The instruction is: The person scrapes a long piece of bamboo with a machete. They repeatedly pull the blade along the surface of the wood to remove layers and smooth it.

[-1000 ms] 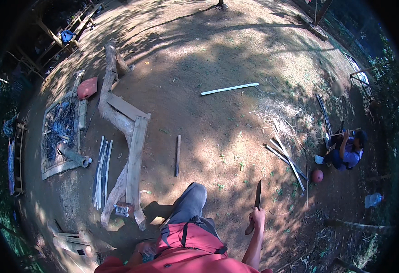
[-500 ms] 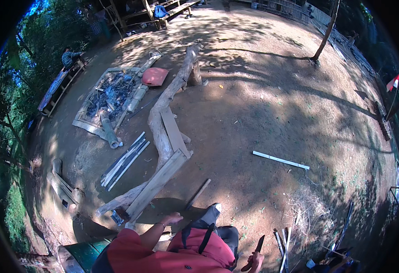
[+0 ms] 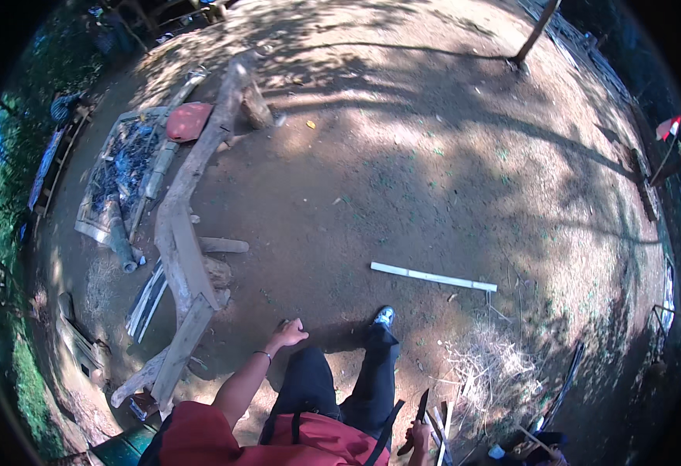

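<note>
My right hand, low in the view, is closed round the handle of a knife; its dark blade points up and away from me. My left hand is held out in front of my left leg, its fingers curled and nothing visible in them. A pale split bamboo strip lies on the ground ahead, apart from both hands. Beside the knife are several more strips, partly hidden behind my right hand.
A crooked log bench with planks runs along my left. Beyond it are an ash-filled fire pit and a red panel. Pale shavings lie at right. Another person is at the lower right edge. A tree trunk rises far right.
My body has moved forward and to the right, one foot stepping out. The bench and fire pit have shifted left in view; the bamboo strip is nearer. The knife stays in my right hand.
</note>
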`<state>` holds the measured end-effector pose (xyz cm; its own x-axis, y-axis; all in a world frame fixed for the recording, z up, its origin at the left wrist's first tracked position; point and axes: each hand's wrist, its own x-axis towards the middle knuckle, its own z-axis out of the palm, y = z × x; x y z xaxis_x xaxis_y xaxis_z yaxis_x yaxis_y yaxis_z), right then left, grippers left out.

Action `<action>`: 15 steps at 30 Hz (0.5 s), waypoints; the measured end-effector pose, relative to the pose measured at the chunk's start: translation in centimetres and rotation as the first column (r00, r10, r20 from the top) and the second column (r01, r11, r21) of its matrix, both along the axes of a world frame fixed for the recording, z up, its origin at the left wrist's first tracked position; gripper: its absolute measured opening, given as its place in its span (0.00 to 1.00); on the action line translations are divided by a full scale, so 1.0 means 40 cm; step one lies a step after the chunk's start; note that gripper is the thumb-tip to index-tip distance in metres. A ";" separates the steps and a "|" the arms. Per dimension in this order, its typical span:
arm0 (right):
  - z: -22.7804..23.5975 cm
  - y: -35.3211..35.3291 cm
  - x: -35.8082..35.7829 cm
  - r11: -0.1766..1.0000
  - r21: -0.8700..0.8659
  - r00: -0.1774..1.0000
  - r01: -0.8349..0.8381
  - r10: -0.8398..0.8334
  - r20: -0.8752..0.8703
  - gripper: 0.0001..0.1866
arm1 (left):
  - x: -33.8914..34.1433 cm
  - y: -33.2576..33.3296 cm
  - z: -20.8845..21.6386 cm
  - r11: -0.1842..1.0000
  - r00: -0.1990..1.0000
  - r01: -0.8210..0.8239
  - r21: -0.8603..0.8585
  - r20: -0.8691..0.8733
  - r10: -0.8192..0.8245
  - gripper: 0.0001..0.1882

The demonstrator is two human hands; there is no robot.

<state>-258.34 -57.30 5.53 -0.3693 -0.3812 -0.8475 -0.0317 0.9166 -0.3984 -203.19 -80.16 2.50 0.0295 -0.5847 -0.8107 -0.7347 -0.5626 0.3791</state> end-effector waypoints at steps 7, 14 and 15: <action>-0.105 -0.213 -0.039 0.947 0.314 0.993 0.064 -0.028 -0.118 0.11 | -0.264 -0.486 -0.283 0.978 0.980 0.188 0.092 0.043 -0.192 0.35; -0.257 -0.151 -0.081 0.846 0.520 0.915 -0.119 0.297 -0.274 0.15 | -0.564 -0.807 -0.849 0.882 0.854 0.455 -0.121 0.341 -0.394 0.31; -0.265 -0.141 -0.089 0.820 0.559 0.905 -0.119 0.322 -0.279 0.15 | -0.590 -0.824 -0.938 0.853 0.825 0.498 -0.159 0.391 -0.409 0.28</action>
<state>-261.91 -62.95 -5.06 -0.6350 -0.0307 -0.7719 -0.3007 0.9302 0.2104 -226.80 -113.14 -35.03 -0.0492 -0.7743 -0.6309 -0.9877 -0.0561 0.1460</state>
